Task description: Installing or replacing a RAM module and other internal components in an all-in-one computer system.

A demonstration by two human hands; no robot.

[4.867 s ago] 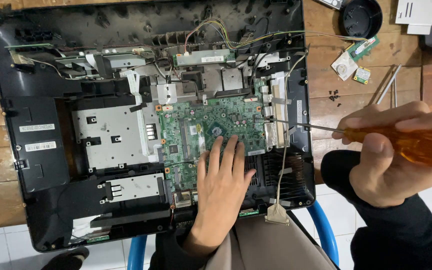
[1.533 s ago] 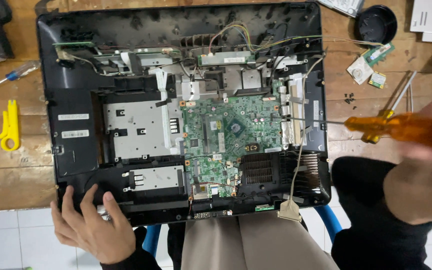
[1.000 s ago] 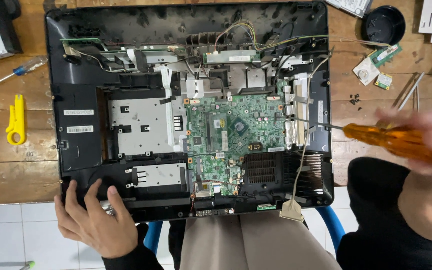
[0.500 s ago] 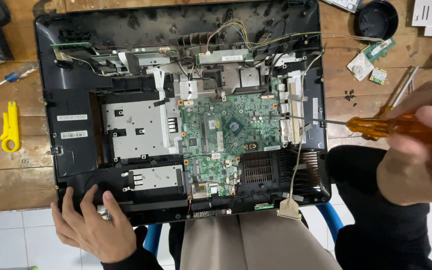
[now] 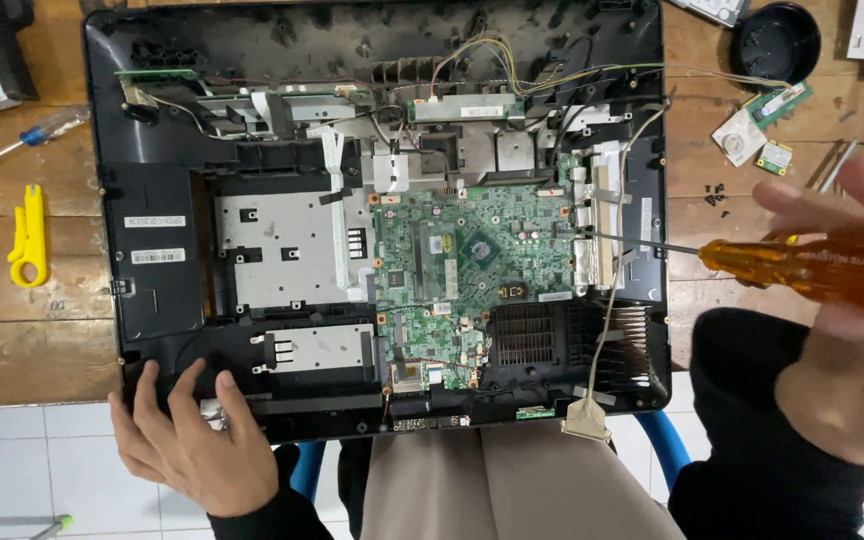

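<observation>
- two hands at work on an opened computer case (image 5: pixel 152 250) lying flat on a wooden table (image 5: pixel 12 340).
- left hand (image 5: pixel 187 445): fingers spread, pressing the case's near left corner.
- right hand (image 5: pixel 852 330): blurred, fingers loosely curled round an orange-handled screwdriver (image 5: pixel 802 270); its tip lies at the right edge of the green circuit board (image 5: pixel 472 260).
- step judged: working a screw beside the board; next calls for a steady tip, case held firm.

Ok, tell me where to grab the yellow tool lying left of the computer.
Take the yellow tool by its straight upper stem, coming from above with fingers on its left and right edges. It lies flat and lengthwise on the wooden table; the lower end is a wider, hooked loop, harder to pinch.
</observation>
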